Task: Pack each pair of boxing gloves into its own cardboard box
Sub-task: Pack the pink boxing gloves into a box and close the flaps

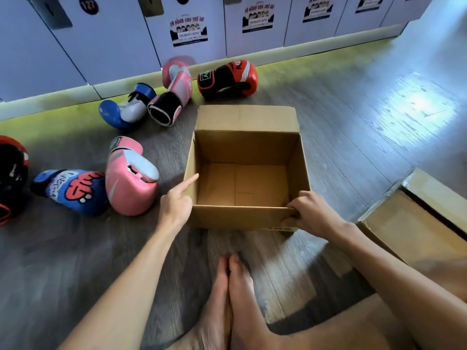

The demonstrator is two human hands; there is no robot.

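1. An open cardboard box (246,170) sits on the wooden floor (353,127), in the middle, just in front of the person's bare feet (231,294).
2. The box is brown and square, with plain flat walls. Its far flap stands up. Nothing is inside it.
3. The right hand (312,214) grips the near right corner of the box rim, with fingers curled over the edge.
4. The left hand (177,202) holds nothing. It is mostly closed, with 1 finger pointing out, and the fingertip is at the left wall of the box.
5. A pink glove (130,178) lies just left of the box. It looks puffy and shiny, with a light grey thumb.
6. A blue glove (73,189) with red cartoon letters touches the pink glove on its left.
7. A red and black glove (11,178) lies at the far left edge, partly cut off.
8. Farther back, near the lockers (113,41), lie 3 more gloves: a blue and white glove (126,107), a second pink glove (174,89) touching it, and a red, black and white glove (227,79) behind the box.
9. A second cardboard box (414,223) sits on the right, next to the right arm.
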